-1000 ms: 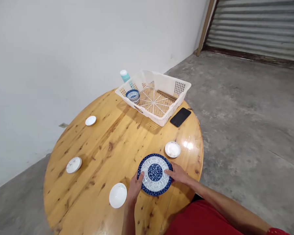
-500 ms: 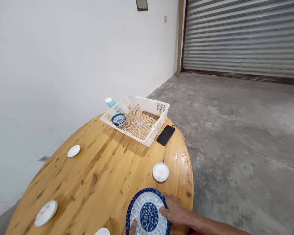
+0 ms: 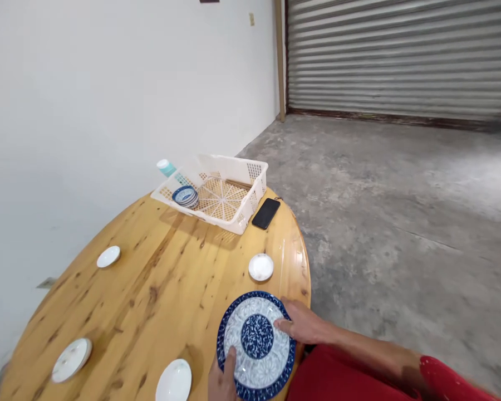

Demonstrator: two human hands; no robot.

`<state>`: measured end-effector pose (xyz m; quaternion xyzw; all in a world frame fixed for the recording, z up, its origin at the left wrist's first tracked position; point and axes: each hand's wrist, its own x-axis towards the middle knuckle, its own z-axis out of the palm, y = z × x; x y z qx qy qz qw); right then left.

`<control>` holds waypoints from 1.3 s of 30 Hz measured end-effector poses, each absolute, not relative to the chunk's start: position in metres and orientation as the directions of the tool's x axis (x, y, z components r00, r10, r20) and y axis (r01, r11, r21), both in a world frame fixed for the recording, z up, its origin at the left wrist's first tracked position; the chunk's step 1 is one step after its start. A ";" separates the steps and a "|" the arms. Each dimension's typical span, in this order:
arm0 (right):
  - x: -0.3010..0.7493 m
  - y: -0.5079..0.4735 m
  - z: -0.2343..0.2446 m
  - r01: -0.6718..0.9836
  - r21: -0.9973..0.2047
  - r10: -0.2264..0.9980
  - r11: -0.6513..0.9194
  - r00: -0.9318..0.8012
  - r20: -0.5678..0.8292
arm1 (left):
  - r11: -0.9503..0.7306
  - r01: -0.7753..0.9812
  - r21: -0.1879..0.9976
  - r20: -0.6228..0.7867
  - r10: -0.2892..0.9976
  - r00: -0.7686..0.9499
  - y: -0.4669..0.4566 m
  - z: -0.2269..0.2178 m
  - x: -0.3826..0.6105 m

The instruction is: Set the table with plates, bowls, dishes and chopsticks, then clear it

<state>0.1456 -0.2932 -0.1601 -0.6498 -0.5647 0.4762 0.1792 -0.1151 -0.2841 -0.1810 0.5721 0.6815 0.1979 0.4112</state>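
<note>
A round plate (image 3: 256, 370) with a dark blue rim, pale patterned ring and blue centre is held above the near right part of the wooden table. My left hand (image 3: 223, 376) grips its lower left edge, thumb on top. At its right edge my right hand (image 3: 303, 323) is closed on it, thumb across the upper face and fingers underneath, mostly hidden. Whether more plates lie beneath cannot be seen. Just beyond the plate sits a small white dish (image 3: 261, 267). Left of my left hand is another white dish (image 3: 173, 381).
On the round wooden table (image 3: 150, 289) are a stack of white dishes (image 3: 72, 360) and a single white dish (image 3: 108, 257) at left. A white plastic basket (image 3: 234, 223) holds blue-patterned bowls (image 3: 186, 197) and chopsticks (image 3: 239, 184). Beside it lie a black phone (image 3: 266, 214) and a turquoise container (image 3: 166, 167).
The view has swung right, so the table and basket appear farther left. The plate, still in both my hands, shows more fully, as do my left hand and the near white dish.
</note>
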 end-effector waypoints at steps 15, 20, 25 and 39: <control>0.213 -0.299 -0.158 0.447 -0.852 0.937 -0.272 -0.077 -0.339 | 0.331 0.459 0.824 -0.371 0.929 -0.003 -0.275 -0.140 -0.025; 0.306 -0.273 -0.159 0.436 -0.860 0.946 -0.265 -0.056 -0.320 | 0.351 0.375 0.858 -0.366 0.930 -0.032 -0.246 -0.135 0.073; 0.417 -0.248 -0.154 0.454 -0.833 0.918 -0.316 -0.076 -0.389 | 0.351 0.348 0.869 -0.364 0.931 -0.029 -0.226 -0.137 0.178; 0.501 -0.124 -0.094 0.329 -0.868 0.868 -0.371 -0.208 -0.450 | 0.200 0.415 0.888 -0.246 0.968 0.058 -0.131 -0.082 0.250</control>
